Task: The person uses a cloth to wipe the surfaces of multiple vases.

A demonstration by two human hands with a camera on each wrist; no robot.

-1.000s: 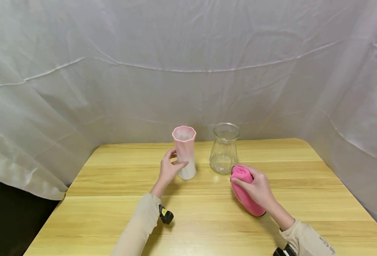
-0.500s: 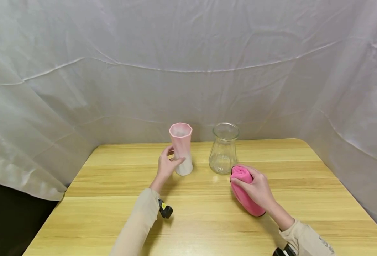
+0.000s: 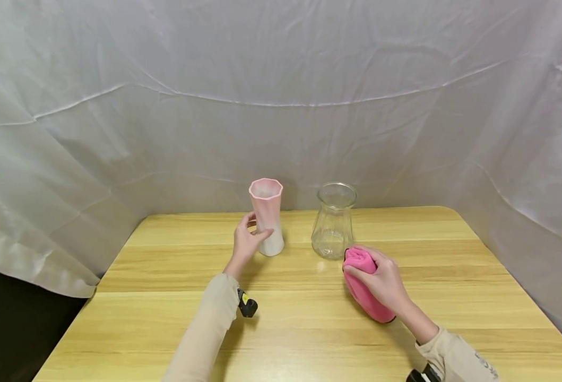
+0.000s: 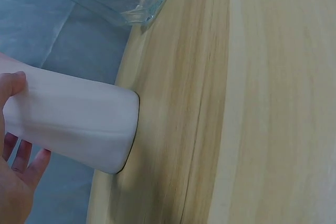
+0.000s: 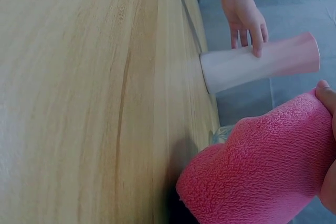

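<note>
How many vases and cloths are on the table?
Vases: 2, the pink vase and the clear glass vase.
Cloths: 1, the pink cloth.
Total: 3.

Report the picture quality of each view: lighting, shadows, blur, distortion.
Head view: soft, even light, sharp, faint shadows under the pink vase and pink cloth, backdrop edges bowed. Left wrist view: turned sideways, vase near the left hand slightly soft. Right wrist view: also turned sideways, cloth's fuzzy nap crisp, dark shadow beneath it, glass vase barely visible.
</note>
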